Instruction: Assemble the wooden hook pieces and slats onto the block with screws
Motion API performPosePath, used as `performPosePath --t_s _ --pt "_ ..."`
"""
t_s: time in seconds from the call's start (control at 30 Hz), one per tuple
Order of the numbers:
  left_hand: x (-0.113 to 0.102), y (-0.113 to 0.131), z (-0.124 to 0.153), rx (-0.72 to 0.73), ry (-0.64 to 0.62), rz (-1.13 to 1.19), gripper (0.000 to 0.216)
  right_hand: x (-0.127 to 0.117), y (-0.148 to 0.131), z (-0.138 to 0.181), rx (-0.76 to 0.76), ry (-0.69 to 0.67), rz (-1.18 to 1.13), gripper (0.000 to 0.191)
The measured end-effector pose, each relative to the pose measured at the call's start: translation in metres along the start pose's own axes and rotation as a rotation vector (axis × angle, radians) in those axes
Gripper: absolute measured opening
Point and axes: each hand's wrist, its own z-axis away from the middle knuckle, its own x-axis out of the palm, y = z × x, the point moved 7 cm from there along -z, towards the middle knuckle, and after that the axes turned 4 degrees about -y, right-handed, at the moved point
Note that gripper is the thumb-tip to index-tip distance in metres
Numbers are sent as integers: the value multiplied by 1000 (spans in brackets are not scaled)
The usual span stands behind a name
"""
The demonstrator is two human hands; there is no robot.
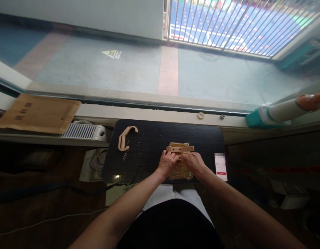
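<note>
A light wooden bar (180,149) with dark holes lies crosswise on a shiny yellow-brown pad (180,173), which looks wrapped in tape or film. Below the bar, a second wooden part (179,157) shows between my hands, mostly covered by fingers. My left hand (167,163) has its fingers closed on the left end of this lower part. The right hand (193,162) is on the other side, fingers curled together at the wood; what they pinch is too small to make out.
On the black table (152,138), a curved wooden hook piece (123,140) lies at left with several screws (125,156). A phone (221,167) sits at the right edge. Tape (201,116) rests on the sill. A paper envelope (37,112) covers part of the radiator (82,132).
</note>
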Motion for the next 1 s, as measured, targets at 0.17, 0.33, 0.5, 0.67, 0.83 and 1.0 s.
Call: performPosePath --t_s 0.17,0.33,0.5,0.67,0.83,1.0 --pt "-1 0 1 5 39 7 17 7 9 -3 117 10 -61 26" --pt "-2 1 1 5 83 16 14 -6 8 5 30 38 -6 24" --pt "-1 1 1 9 92 -22 17 -10 2 10 -42 27 47 27" --pt "-1 1 1 13 98 -29 14 -3 5 8 10 19 12 27" --pt "-2 2 1 11 111 -32 14 3 10 6 88 -27 -22 26" --pt "-2 1 2 3 102 -9 14 -9 5 6 44 13 -10 26"
